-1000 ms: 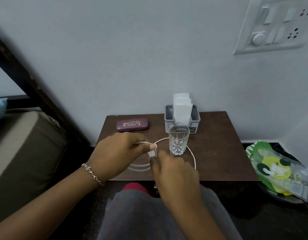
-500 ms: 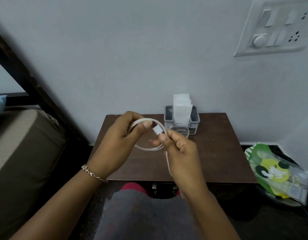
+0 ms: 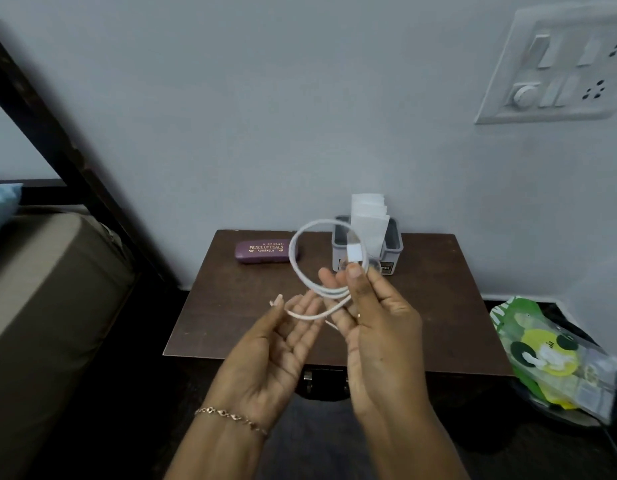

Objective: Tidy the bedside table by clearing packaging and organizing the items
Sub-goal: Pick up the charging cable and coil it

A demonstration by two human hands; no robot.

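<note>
A white charging cable (image 3: pixel 295 258) is looped into a coil above the dark wooden bedside table (image 3: pixel 438 306). My right hand (image 3: pixel 376 327) pinches the coil and its white plug between thumb and fingers. My left hand (image 3: pixel 279 348) is palm up with fingers spread, and a loose strand of the cable lies across its fingertips. A purple glasses case (image 3: pixel 262 251) lies at the table's back left. A grey holder (image 3: pixel 392 249) with white tissues stands at the back. The drinking glass (image 3: pixel 374 266) is mostly hidden behind my right hand.
A green and yellow plastic package (image 3: pixel 549 355) lies on a dark surface to the right of the table. A bed with a brown mattress (image 3: pixel 40 292) and dark frame stands on the left. A switchboard (image 3: pixel 556 64) is on the wall at upper right.
The cable was picked up off the table and coiled in the air. The coil passed from my left hand into my right, and my left hand opened palm up.
</note>
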